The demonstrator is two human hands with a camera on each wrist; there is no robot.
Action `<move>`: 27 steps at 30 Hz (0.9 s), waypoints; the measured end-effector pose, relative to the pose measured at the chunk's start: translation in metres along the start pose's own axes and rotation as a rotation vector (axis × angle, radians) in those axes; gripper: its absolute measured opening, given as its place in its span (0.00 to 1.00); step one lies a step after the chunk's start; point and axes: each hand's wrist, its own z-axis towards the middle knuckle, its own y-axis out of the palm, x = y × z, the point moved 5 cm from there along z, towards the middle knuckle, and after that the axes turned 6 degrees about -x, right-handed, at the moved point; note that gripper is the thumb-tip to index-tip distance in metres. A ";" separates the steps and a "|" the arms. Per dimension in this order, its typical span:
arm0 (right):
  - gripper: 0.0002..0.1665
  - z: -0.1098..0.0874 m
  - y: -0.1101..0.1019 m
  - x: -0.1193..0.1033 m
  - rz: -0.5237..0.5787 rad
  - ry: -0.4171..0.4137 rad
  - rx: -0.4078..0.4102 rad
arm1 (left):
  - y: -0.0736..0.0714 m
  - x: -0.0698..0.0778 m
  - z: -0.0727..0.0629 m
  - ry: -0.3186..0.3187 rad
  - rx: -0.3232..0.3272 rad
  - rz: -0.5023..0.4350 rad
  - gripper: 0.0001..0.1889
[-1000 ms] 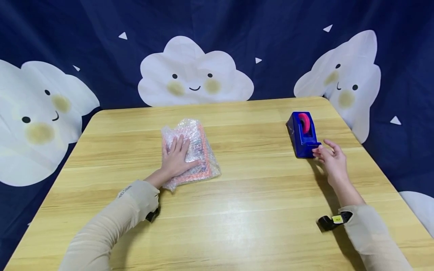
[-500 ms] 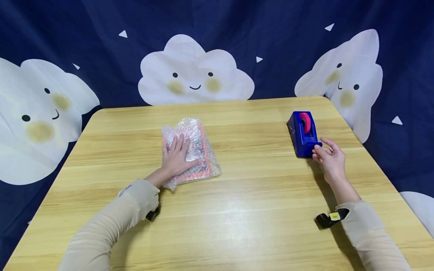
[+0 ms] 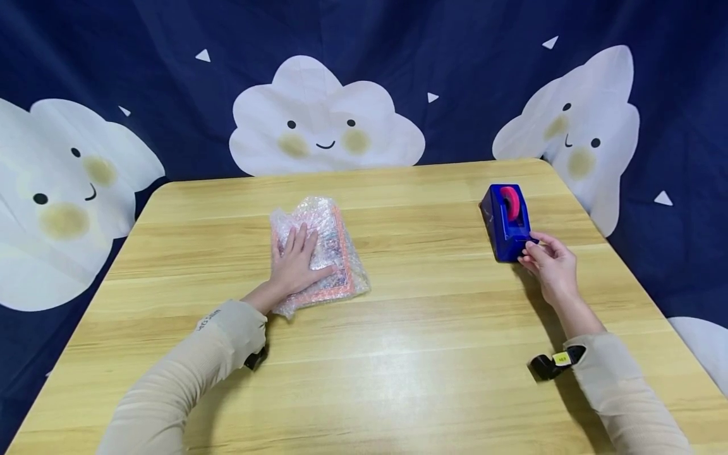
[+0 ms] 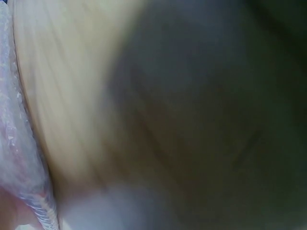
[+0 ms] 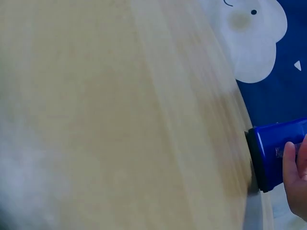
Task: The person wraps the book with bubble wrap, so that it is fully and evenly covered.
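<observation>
My left hand [image 3: 292, 266] rests on a flat, orange-bordered item in clear bubble wrap [image 3: 330, 237], fingers spread. A wrapped edge of this bubble-wrapped item [image 4: 14, 139] shows at the side of the left wrist view. Farther right stands a blue tape dispenser [image 3: 500, 235] carrying a roll with a pink-red core [image 3: 512, 203]. At the dispenser's front end, my right hand [image 3: 554, 268] pinches the tape end between thumb and forefinger; the tape itself is barely visible. The right wrist view has the dispenser [image 5: 271, 143] and fingertips at its front.
Both things lie on a wood-grain table [image 3: 409, 328] with rounded far corners. Behind the table hangs a dark blue curtain [image 3: 455, 50] printed with smiling clouds. A black wrist camera [image 3: 548, 366] juts out below the right sleeve, close over the tabletop.
My right hand has moved slightly left, and its thumb and forefinger have closed together at the dispenser's front. The left hand and the wrapped item have stayed in place.
</observation>
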 end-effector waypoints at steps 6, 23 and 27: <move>0.12 0.001 -0.002 0.003 0.046 0.060 -0.004 | 0.001 -0.001 0.001 -0.002 0.003 0.005 0.53; 0.10 0.001 0.000 0.002 0.029 0.141 0.081 | 0.001 0.001 0.001 0.002 -0.012 -0.032 0.53; 0.10 0.001 -0.001 0.004 0.006 0.159 0.091 | 0.002 0.000 0.000 0.008 0.003 -0.032 0.53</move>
